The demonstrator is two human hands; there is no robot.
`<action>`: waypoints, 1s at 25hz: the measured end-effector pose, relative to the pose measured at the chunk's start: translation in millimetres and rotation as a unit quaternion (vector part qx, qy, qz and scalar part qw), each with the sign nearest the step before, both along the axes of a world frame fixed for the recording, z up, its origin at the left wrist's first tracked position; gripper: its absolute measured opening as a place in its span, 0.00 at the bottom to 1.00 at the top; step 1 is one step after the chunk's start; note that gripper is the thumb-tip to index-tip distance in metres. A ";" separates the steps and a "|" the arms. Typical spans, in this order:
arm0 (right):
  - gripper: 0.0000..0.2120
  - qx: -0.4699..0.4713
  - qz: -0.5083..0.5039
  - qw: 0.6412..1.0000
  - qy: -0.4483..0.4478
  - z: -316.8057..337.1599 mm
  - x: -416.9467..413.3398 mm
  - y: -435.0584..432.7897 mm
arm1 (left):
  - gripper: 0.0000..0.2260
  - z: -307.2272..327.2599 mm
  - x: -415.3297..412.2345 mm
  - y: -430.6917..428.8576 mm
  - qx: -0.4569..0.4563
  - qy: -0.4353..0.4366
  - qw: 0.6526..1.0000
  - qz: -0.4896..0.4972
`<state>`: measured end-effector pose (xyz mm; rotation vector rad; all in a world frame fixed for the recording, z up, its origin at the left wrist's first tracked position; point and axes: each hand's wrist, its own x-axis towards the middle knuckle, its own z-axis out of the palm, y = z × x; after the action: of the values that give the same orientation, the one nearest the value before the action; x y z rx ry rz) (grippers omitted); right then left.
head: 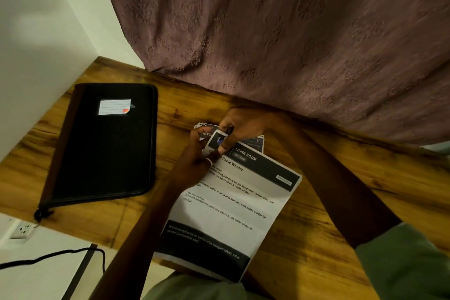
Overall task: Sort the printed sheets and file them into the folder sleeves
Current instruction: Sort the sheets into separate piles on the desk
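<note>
Head view: the wooden table [341, 190] runs diagonally across the frame. Its near edge crosses the lower left, and its far side is closed off by a mauve curtain [267, 31] filling the upper right. Bare wood lies open toward the right of the frame. A closed black folder [104, 148] lies left of centre, near the stack of printed sheets [214, 238] but apart from it; the stack's lower end reaches the near edge. A wall socket [22, 229] and a black cable [48, 257] sit at lower left. At the stack's upper corner, the right hand [239, 124] pinches the lifted corner of the top sheet [246, 190]. The left hand [194, 161], fingers curled, grips the same corner just beside it.
</note>
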<state>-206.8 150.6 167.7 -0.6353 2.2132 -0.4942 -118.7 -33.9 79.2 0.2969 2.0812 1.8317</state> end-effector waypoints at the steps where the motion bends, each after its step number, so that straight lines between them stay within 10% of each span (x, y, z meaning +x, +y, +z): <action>1: 0.13 -0.004 -0.004 1.000 -0.003 -0.1 1.4 -0.6 | 0.25 -0.9 0.0 -0.5 0.001 -0.001 1.000 0.003; 17: 0.19 -0.088 -0.084 0.992 0.037 -5.4 16.7 19.5 | 0.15 -1.5 4.8 2.0 -0.005 -0.026 0.999 0.035; 21: 0.28 -0.214 -0.268 0.939 -0.001 -4.5 35.0 52.2 | 0.11 0.9 6.2 -4.3 0.001 -0.020 0.999 0.049; 25: 0.10 -0.256 -0.478 0.840 0.009 -29.5 71.3 76.9 | 0.11 2.1 8.2 -2.2 0.025 -0.053 0.992 0.115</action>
<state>-135.5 227.5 138.2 0.3039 2.2954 -1.6192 -110.5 -36.0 81.3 -0.0309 2.0707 1.9858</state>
